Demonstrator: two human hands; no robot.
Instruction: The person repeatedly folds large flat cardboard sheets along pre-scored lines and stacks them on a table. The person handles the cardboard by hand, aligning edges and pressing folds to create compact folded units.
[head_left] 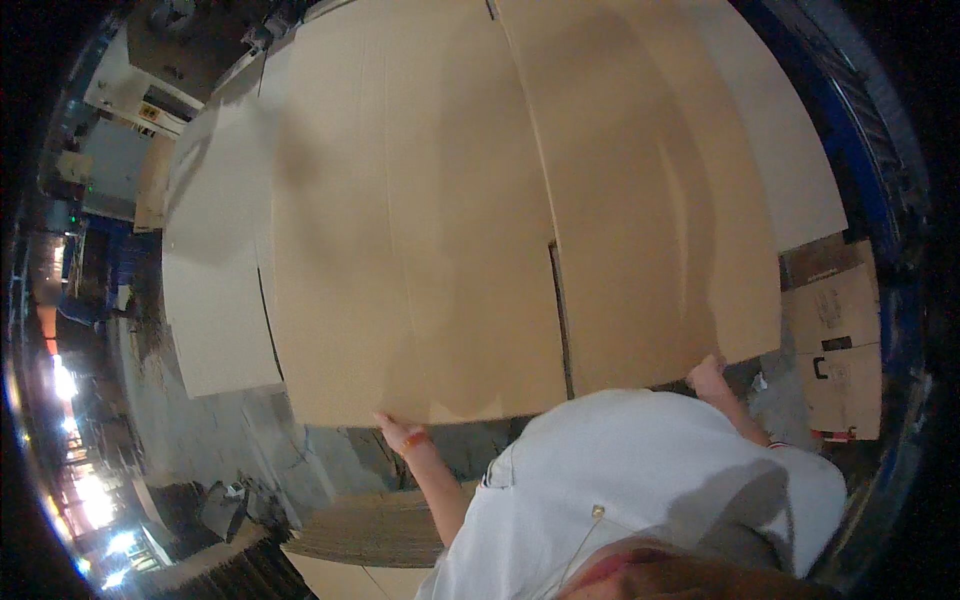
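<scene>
A large flat brown cardboard sheet [465, 210] spreads out in front of me, with long crease lines and a narrow dark slot cut in from its near edge. My left hand [403, 436] is closed on that near edge, left of the slot, and its fingers under the sheet are hidden. Further right, my right hand [708, 379] is closed on the same edge near the right corner. Paler board [220, 250] shows past the sheet's left side, and another pale part [775, 130] past its right side; I cannot tell whether they are one piece.
A stack of flat cardboard [375, 530] lies close by my left forearm. Printed brown cardboard [838, 330] with dark cut-outs stands at the right, beside a blue frame [850, 130]. Grey floor [215, 450] shows at the left, and machinery [165, 70] at the far left.
</scene>
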